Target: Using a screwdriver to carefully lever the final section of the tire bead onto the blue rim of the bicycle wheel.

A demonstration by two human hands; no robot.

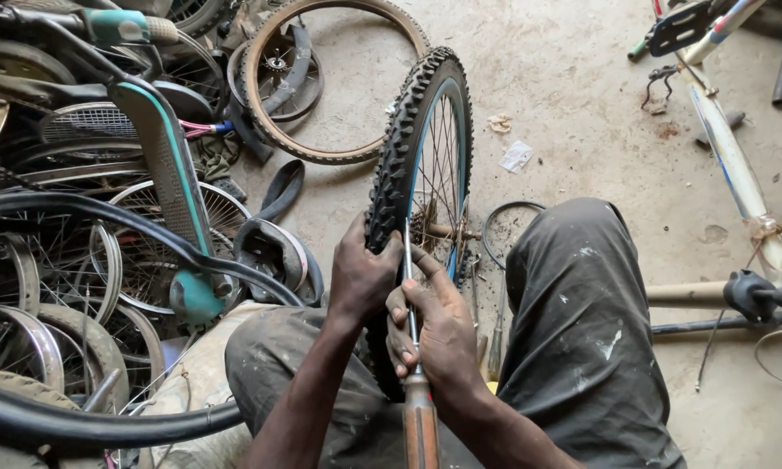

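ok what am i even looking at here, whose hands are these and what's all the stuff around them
There is just one picture, taken by a camera worn on a person's head, looking down at their own hands and lap. No machine is involved.

The person sits on a dusty concrete floor with a bicycle wheel standing upright between their knees. It has a knobbly black tyre and a blue rim. The left hand grips the tyre. The right hand holds a screwdriver with a wooden handle, its metal shaft pointing up against the tyre's edge.

To the left is a heap of old wheels and rims and a teal bicycle frame. A loose brown tyre lies beyond, and a white bicycle frame lies to the right.
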